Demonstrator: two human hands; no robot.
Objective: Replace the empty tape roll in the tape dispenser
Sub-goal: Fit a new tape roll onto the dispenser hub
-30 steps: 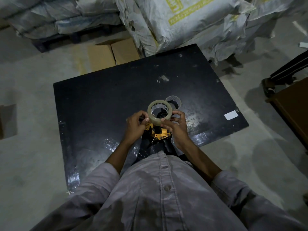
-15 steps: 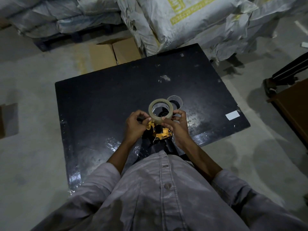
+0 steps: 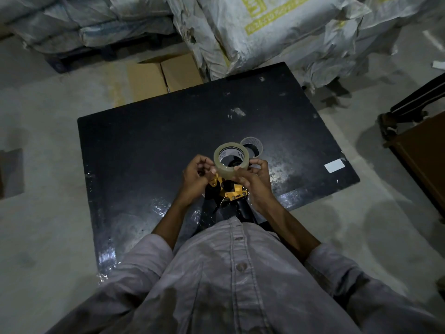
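Note:
A full roll of clear tape (image 3: 227, 168) is held upright above the black table (image 3: 149, 145). My right hand (image 3: 252, 183) grips its right side and lower edge. My left hand (image 3: 196, 175) pinches at its left edge with curled fingers; whether it has the tape's loose end I cannot tell. Under both hands lies the yellow and black tape dispenser (image 3: 230, 192), partly hidden by them. An empty roll core (image 3: 251, 147) stands on the table just behind the full roll.
A white label (image 3: 334, 165) sticks to the table's right part. Cardboard (image 3: 163, 74) lies on the floor behind the table, stacked sacks (image 3: 265, 32) beyond it. A brown piece of furniture (image 3: 423, 160) stands at the right edge.
The roll has stayed between both hands. My left fingers have shifted slightly along its left edge; the whole scene has drifted a little in the view.

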